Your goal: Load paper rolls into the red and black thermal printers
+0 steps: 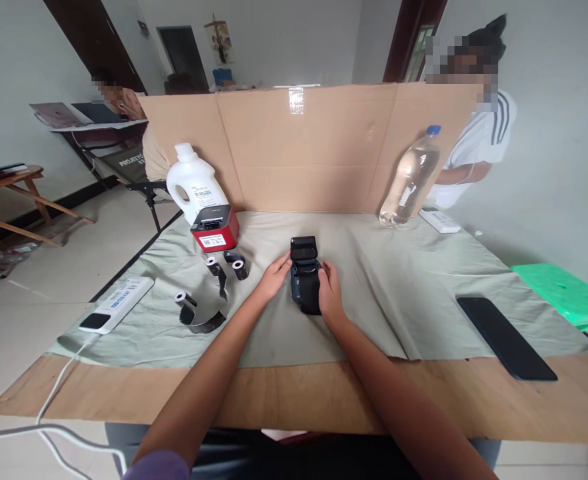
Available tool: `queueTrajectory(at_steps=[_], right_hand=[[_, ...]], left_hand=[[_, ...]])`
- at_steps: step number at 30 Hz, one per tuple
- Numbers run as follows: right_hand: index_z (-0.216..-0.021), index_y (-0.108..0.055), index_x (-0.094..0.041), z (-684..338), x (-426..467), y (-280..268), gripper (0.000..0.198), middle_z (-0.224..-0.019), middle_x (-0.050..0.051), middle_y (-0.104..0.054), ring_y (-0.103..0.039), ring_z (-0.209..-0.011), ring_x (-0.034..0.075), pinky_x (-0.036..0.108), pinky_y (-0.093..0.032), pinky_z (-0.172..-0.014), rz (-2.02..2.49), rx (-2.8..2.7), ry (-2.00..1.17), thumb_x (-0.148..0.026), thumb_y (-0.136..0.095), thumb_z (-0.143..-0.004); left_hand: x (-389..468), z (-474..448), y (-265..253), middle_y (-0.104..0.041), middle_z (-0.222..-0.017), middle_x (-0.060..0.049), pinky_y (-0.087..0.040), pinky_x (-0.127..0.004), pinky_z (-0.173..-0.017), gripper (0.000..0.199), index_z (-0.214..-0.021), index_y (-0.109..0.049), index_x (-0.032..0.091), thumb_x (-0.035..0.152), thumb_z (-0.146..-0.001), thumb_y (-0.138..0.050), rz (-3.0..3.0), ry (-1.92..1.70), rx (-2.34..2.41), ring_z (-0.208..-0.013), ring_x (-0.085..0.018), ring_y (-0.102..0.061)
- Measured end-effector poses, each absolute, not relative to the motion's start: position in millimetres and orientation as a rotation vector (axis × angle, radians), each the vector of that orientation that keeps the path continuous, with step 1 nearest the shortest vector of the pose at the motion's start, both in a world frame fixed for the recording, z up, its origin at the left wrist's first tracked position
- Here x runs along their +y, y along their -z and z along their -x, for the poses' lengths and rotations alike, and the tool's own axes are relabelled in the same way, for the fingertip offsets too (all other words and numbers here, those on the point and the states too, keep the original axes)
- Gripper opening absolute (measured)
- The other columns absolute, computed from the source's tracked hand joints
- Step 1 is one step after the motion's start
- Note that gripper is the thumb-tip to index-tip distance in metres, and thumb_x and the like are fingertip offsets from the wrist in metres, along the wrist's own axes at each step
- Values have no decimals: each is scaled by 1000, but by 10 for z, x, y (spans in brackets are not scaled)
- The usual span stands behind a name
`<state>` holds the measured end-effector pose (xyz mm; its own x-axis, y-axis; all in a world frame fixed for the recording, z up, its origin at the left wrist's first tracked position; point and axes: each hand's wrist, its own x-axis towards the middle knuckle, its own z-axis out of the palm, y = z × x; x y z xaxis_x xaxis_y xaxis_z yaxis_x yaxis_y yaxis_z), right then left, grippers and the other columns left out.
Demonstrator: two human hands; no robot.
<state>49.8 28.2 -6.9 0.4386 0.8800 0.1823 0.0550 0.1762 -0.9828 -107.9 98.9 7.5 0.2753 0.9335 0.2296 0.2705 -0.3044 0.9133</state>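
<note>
In the middle of the cloth lies a small black device (304,280) that looks like a portable printer, its lid (303,247) swung up at the far end. My left hand (277,275) pinches the device's left side near the lid's hinge. Closed around its right side is my right hand (330,291), with the thumb on top. The device's inside is too dark to make out. To the left lie several small rolls of black strip, one roll (187,301) partly unwound and another roll (239,269) nearer the device.
Behind the rolls stand a red and black box-shaped printer (215,229) and a white jug (194,180). A cardboard screen (304,153) closes the back, with a water bottle (411,177) before it. A cabled white power bank (117,307) lies left, a phone (507,338) right. Two people are beyond.
</note>
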Motion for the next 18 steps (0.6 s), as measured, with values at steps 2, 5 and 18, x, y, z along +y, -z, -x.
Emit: queueTrajectory(at_steps=[2, 5, 18], right_hand=[[-125, -55, -18, -500, 275, 51, 48, -134, 14, -62, -54, -128, 27, 44, -39, -110, 1269, -958, -733, -50, -47, -90], [-125, -55, -18, -507, 270, 34, 48, -134, 14, -62, -54, -127, 27, 44, -39, -110, 1279, -965, -743, -50, -47, -89], [-127, -54, -19, -534, 297, 59, 49, -136, 14, -59, -52, -130, 26, 42, -38, -112, 1246, -913, -800, -50, -48, -89]], left_hand=[[994, 1036, -140, -59, -141, -10, -28, -38, -121, 50, -138, -60, 17, 41, -98, -44, -1751, -1023, 1122, -140, -24, -45], [990, 1020, -289, -66, -129, -12, -39, -39, -114, 49, -135, -63, 16, 42, -99, -43, -1906, -1002, 1234, -127, -25, -56], [1143, 497, -964, -76, -91, -10, -47, -33, -79, 20, -86, -79, 20, 16, -67, -74, -2627, 176, 1399, -91, -29, -69]])
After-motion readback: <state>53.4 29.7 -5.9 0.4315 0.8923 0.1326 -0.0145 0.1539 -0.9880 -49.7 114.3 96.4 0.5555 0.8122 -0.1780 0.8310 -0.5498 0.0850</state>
